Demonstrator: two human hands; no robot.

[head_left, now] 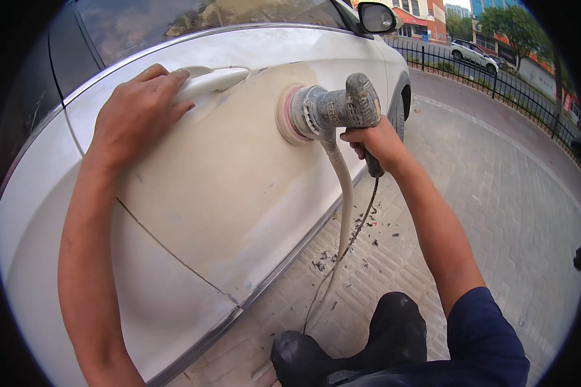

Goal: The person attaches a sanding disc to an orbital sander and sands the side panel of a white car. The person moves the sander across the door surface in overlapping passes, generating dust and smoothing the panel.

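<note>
the disc sander seems heavy and rigid, best held where right hand fingers wrap its rear grip; left hand fingers clasp the door handle.

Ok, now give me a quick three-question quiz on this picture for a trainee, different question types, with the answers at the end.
1. Which of the hands holds the sander? A) left, B) right, C) both.
2. True or false: the sander's round pad is on the side window.
3. Fill in the missing word: the left hand is at the white door's ____.

Key:
1. B, the right hand.
2. False; it is at the beige patch on the door.
3. Handle.
</note>
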